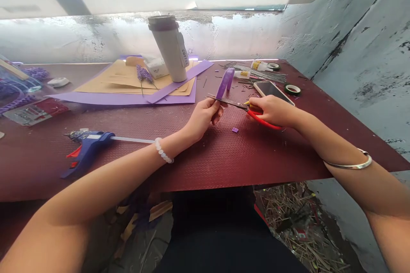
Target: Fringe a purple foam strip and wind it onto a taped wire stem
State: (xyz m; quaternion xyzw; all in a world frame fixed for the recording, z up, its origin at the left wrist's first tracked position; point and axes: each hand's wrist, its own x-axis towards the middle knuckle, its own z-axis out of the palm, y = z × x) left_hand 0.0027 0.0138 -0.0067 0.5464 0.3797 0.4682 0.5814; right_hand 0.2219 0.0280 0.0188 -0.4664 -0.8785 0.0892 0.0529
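Left fingers [219,116] pinch one purple strip [225,83]; right fingers [257,104] grip one pair of scissors [263,122].

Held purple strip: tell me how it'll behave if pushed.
The purple strip would probably flex, since its top bends over. It rises above the left hand, so likely isn't wholly limp. It looks thin, so probably light.

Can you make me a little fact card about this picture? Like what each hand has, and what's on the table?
Left hand: pinches a bent purple strip
Right hand: holds red-handled scissors, blades at the strip
Wrists: beads on the left, bangle on the right
Under the hands: dark red table, small purple scrap
Near right hand: phone
Table's left side: blue glue gun
Table's back: coffee cup, tan paper
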